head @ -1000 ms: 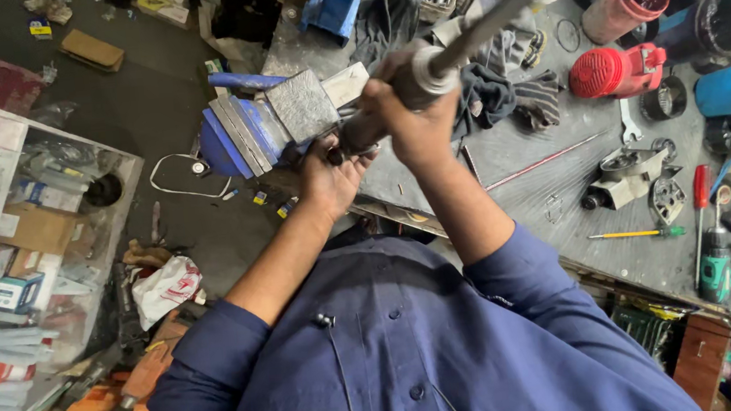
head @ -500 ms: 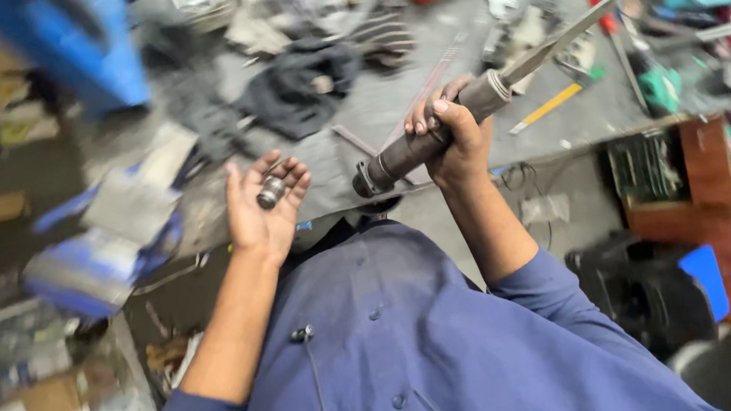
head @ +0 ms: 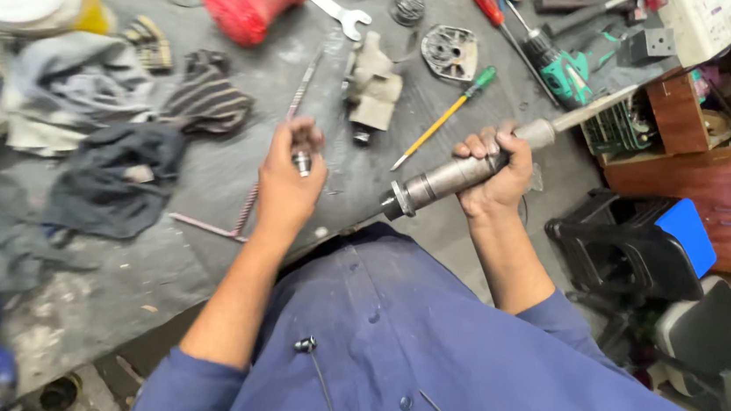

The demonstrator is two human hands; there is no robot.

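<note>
i see my right hand (head: 493, 175) with its grip clamped round a long grey steel cylinder with a chisel-like shaft (head: 460, 173), held level above the near edge of the grey worn desk (head: 211, 254), its dark open end pointing toward my left hand (head: 286, 186). my left hand is raised beside that open end, fingers pinched together on a small silvery metal cylindrical part (head: 301, 161). beyond the steel cylinder, on the desk, lies a yellow-shafted screwdriver with a green handle (head: 442, 119), and further beyond it a round grey metal cover plate (head: 450, 51). to the left of the steel cylinder, past my left hand, a thin reddish metal rod (head: 273, 152) lies on the desk, and further left a crumpled black cloth (head: 117, 187). far beyond the cylinder sits a red plastic tool housing (head: 251, 4). right of the cylinder stands a brown wooden cabinet (head: 717, 192).
</note>
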